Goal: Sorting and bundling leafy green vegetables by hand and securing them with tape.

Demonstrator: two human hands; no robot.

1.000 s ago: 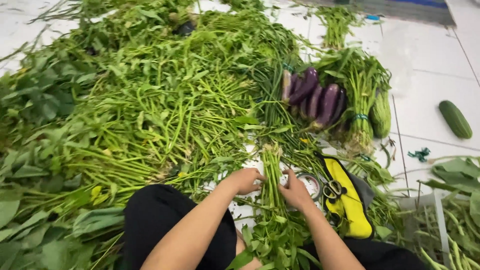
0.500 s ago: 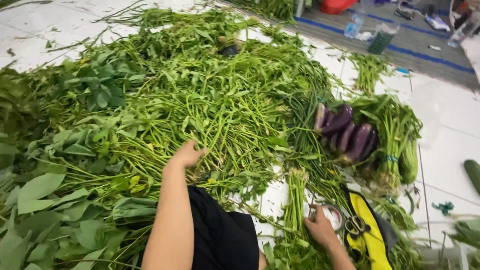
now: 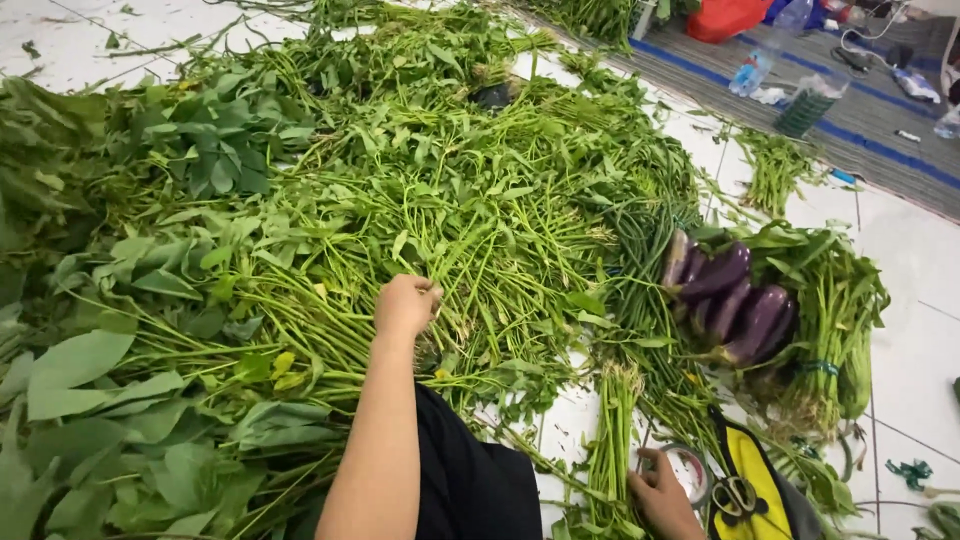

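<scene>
My left hand [image 3: 405,306] reaches forward into a big heap of long green stalks with narrow leaves [image 3: 440,220] and is closed around a few stalks. My right hand [image 3: 661,492] rests low on the floor against the cut end of a bundle of green stalks [image 3: 611,440], next to a small round tin [image 3: 690,470]. Whether its fingers grip the bundle is unclear. My knee in black cloth [image 3: 470,470] sits between my arms.
Broad-leaf greens [image 3: 110,380] pile up on the left. Purple eggplants [image 3: 730,295] lie on tied greens at the right. A yellow and black bag with scissors [image 3: 745,495] is beside my right hand. White floor tiles [image 3: 910,350] and plastic bottles [image 3: 750,70] lie beyond.
My left hand left the bundle, swung out to the left into the heap and closed on stalks there. My right hand stayed low by the bundle. The view tilted up.
</scene>
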